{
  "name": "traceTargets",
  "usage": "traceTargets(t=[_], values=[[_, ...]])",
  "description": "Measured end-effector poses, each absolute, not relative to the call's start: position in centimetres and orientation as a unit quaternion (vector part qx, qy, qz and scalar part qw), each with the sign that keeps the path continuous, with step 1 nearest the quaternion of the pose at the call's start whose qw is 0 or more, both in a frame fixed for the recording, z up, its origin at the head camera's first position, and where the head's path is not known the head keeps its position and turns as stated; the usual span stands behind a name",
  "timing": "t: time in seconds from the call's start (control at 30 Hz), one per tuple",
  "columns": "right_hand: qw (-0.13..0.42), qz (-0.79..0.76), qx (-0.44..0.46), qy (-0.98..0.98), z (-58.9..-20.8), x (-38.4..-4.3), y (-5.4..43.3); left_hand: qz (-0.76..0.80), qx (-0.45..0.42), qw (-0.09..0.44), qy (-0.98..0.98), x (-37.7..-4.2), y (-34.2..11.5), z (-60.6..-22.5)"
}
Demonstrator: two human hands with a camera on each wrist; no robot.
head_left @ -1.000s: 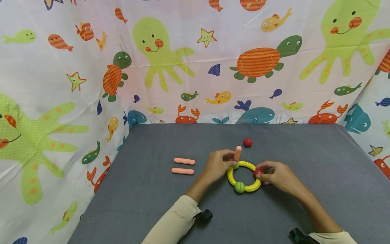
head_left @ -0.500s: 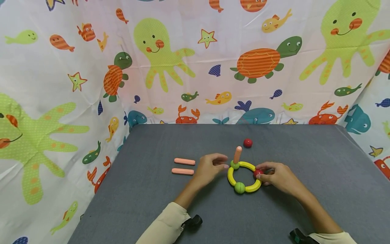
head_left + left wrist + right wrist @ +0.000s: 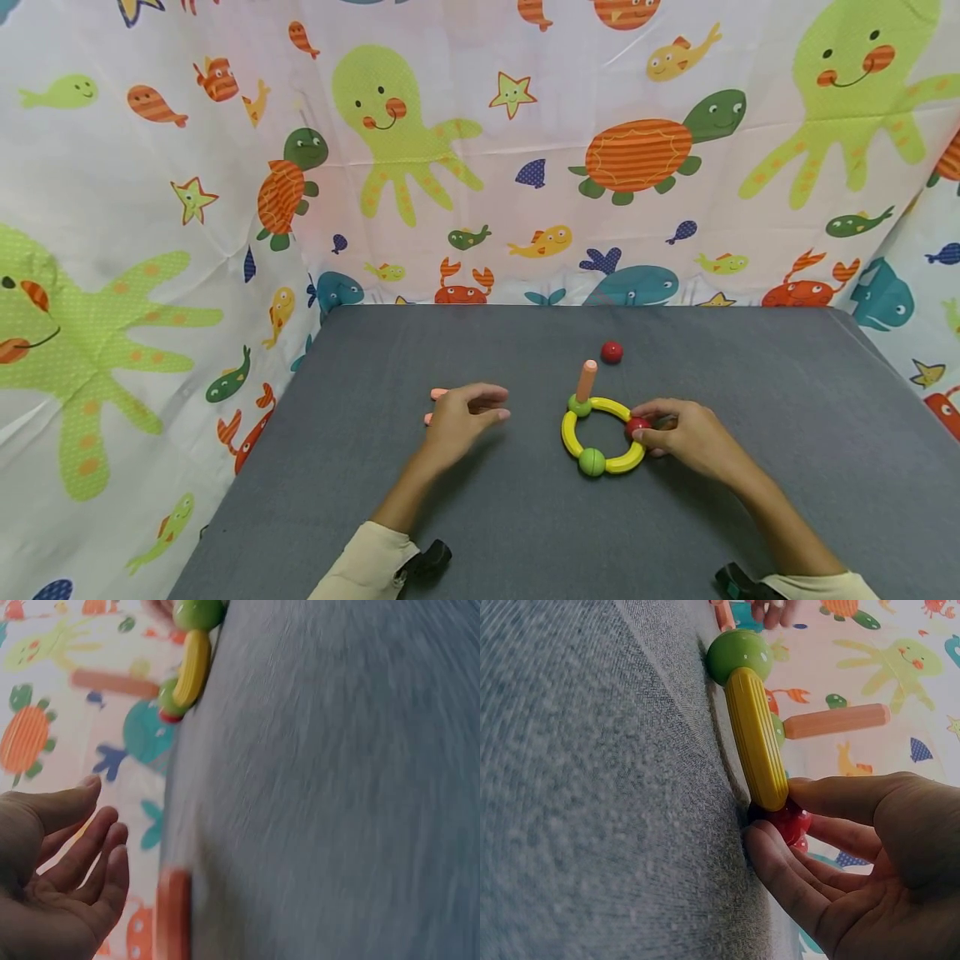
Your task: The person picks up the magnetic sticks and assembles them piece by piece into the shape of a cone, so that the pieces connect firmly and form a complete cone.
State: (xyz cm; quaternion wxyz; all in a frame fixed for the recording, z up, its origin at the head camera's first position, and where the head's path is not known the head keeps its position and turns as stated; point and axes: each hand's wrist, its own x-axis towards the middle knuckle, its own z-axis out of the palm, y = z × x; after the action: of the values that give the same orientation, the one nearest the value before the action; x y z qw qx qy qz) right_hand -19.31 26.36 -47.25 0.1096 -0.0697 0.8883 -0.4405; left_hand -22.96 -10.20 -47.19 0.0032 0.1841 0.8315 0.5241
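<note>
On the grey table, yellow curved rods (image 3: 568, 433) and balls form a ring. My right hand (image 3: 693, 437) pinches the red ball (image 3: 637, 427) on the ring's right side between thumb and fingers. At the ring's front sits a green ball (image 3: 592, 462); from another green ball (image 3: 579, 406) at the back left a peach stick (image 3: 587, 379) stands upright. My left hand (image 3: 461, 423), holding nothing, hovers left of the ring with loosely bent fingers. It partly hides two loose peach sticks (image 3: 438, 393); one blurred stick (image 3: 172, 919) shows in the left wrist view.
A loose red ball (image 3: 612, 352) lies behind the ring. A white curtain (image 3: 487, 183) printed with sea animals hangs behind and beside the table (image 3: 360, 358).
My left hand has let go at the base of the upright peach stick and moved left, over to the loose sticks. The stick stays standing; my right hand keeps its hold on the red ball.
</note>
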Motion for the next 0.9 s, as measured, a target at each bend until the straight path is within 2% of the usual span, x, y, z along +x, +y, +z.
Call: traceTargets(t=[0.3,0.53,0.9], values=[[0.106,-0.44,-0.068,0.889,-47.1,-19.1,26.3,0.593,0.163,0.057,0.787,-22.8,-14.5,-46.7],[0.109,-0.429,-0.066,0.894,-47.0,-18.9,26.5,0.507,0.152,0.019,0.848,-22.6,-16.6,-47.2],[0.117,-0.413,-0.057,0.901,-46.8,-18.1,26.7,0.477,0.1,0.003,0.873,-22.7,-17.7,-47.8]])
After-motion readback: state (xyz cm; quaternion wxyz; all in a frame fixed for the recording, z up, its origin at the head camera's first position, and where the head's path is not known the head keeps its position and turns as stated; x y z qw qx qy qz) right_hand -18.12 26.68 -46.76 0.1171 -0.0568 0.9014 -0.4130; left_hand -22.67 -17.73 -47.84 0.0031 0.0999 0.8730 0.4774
